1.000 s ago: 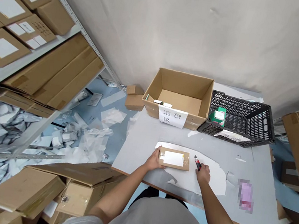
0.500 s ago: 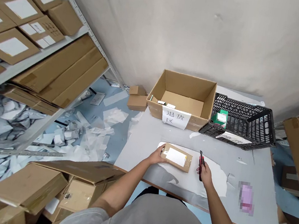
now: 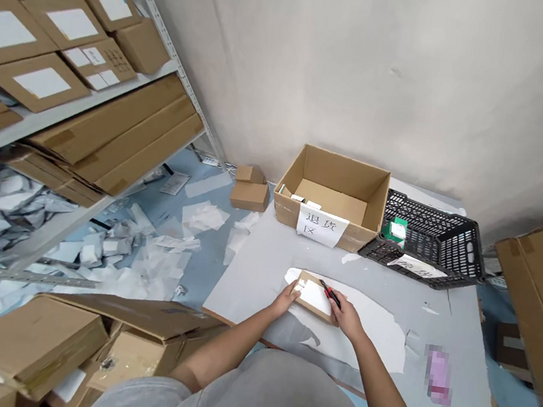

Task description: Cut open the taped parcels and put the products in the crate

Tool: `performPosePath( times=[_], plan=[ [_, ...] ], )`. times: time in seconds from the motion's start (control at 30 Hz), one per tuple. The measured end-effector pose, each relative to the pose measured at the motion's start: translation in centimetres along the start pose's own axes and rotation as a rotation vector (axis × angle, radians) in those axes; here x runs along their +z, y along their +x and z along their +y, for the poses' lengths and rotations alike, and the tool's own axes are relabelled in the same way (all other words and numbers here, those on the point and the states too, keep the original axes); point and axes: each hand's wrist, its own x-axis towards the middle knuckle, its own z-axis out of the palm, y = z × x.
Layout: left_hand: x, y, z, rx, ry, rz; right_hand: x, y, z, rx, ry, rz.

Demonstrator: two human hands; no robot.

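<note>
A small cardboard box [image 3: 311, 297] with a white label lies over a white sheet [image 3: 375, 326] on the table. My left hand [image 3: 284, 299] grips the box's left end, fingers wrapped round its edge. In my right hand [image 3: 347, 315] is a red and black utility knife [image 3: 330, 294], its tip over the label. The fingers of that hand also reach the box's right end; whether they press on it I cannot tell.
Behind the work stand an open cardboard carton [image 3: 333, 178] with a paper sign and a black plastic crate [image 3: 447, 245] holding a green box [image 3: 395, 230]. A blurred pink item [image 3: 439, 375] lies at right. Shelving [image 3: 88, 100] with boxes rises at left.
My right hand has brought the utility knife left, from beside the cardboard box to over its label. My left hand still holds the box's left end. The camera view has shifted slightly.
</note>
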Motion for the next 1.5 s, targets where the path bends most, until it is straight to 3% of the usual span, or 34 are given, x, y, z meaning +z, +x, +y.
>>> performPosePath(
  times=[0.13, 0.3, 0.8, 1.07, 1.23, 1.5],
  plan=[
    [0.5, -0.6, -0.6, -0.087, -0.06, 0.012, 1.9, 1.5, -2.2, -0.029, -0.378, -0.12],
    [1.2, -1.2, -0.2, -0.126, -0.026, 0.029, 3.5, 3.0, -4.2, -0.007, -0.581, -0.188],
    [0.9, -2.0, 0.9, -0.126, 0.014, 0.017, 4.4, 3.4, -5.2, -0.012, -0.684, -0.21],
    [1.0, -2.2, 1.9, -0.235, 0.074, 0.066, 3.5, 2.9, -5.5, 0.028, -0.811, -0.278],
    [0.9, -2.2, 1.9, -0.226, 0.066, 0.066, 3.1, 2.4, -5.4, 0.062, -0.849, -0.283],
    [0.9, -1.9, 1.3, -0.241, 0.141, 0.079, 0.4, 0.2, -3.6, 0.117, -0.856, -0.274]
  ],
)
